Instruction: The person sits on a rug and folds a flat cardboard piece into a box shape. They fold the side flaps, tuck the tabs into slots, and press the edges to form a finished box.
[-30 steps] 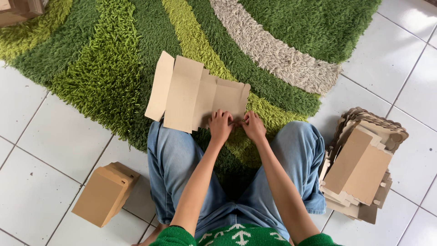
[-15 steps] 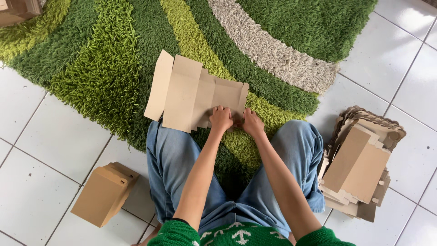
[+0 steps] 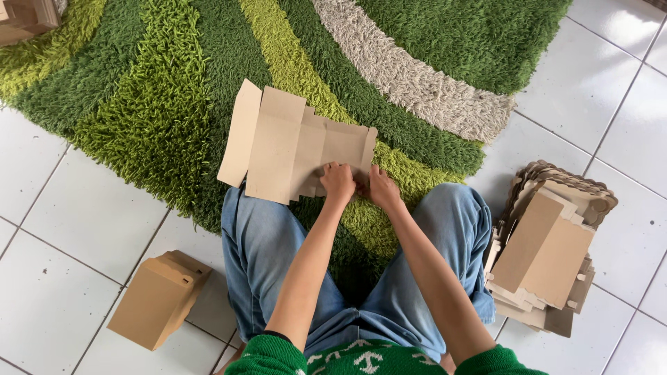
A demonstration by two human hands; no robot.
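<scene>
A flat, unfolded brown cardboard box blank [image 3: 285, 142] lies on the green shag rug in front of my knees. My left hand [image 3: 338, 182] and my right hand [image 3: 379, 187] sit side by side at its near right corner, fingers curled on the small end flaps there. Both hands grip the cardboard edge. The blank's long panels stretch out to the left, resting partly on my left knee.
A folded cardboard box [image 3: 158, 298] stands on the white tiles at my left. A stack of flat cardboard blanks [image 3: 549, 253] lies on the tiles at my right. More cardboard [image 3: 24, 17] shows at the top left corner. The striped green rug [image 3: 160, 104] covers the floor ahead.
Both hands have stayed at the blank's near right corner, shifting slightly up onto the flaps. The blank has barely moved.
</scene>
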